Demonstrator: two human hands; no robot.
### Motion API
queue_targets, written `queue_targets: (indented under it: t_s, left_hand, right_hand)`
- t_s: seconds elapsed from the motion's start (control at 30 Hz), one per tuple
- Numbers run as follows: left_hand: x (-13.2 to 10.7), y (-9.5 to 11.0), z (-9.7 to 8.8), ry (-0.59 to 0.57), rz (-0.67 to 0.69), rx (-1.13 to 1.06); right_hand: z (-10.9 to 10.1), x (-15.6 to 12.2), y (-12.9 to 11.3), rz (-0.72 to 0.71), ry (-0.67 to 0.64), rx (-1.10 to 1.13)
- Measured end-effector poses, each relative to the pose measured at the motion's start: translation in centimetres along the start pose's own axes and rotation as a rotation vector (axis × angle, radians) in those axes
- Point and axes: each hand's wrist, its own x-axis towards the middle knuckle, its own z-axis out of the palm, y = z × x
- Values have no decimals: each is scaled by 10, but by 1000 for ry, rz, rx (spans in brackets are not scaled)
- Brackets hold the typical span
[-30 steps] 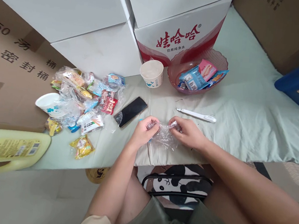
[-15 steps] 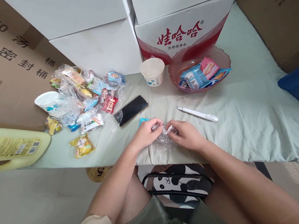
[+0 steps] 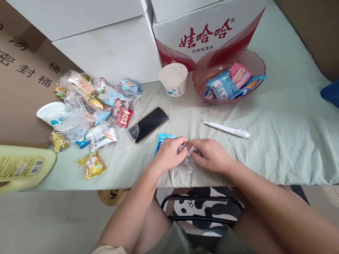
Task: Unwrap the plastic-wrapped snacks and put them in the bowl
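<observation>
My left hand (image 3: 169,153) and my right hand (image 3: 210,155) meet at the front edge of the cloth-covered surface (image 3: 278,126). Both pinch a crumpled clear plastic bag (image 3: 187,160), which is bunched small between the fingertips. A blue snack packet (image 3: 161,140) lies on the cloth just left of my left hand, partly hidden by it. A black phone (image 3: 148,124) lies face up a little further left.
A heap of wrapped snacks and clear bags (image 3: 93,103) with a paper cup (image 3: 52,115) lies at the left. Behind stand another paper cup (image 3: 173,79), a pink bowl (image 3: 256,61) of snack packets, a white pen-like tool (image 3: 226,129) and stacked cartons (image 3: 203,33). A yellow bottle (image 3: 7,168) lies near left.
My hands have come closer together, squeezing the clear bag from a spread sheet into a small bunch. The blue packet beside my left hand has come into view.
</observation>
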Motion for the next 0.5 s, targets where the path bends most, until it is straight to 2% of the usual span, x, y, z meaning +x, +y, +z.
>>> queue_targets:
  t_s: [0.5]
  left_hand:
    - [0, 0, 1, 5, 18, 17]
  right_hand:
    - [3, 0, 1, -26, 29, -2]
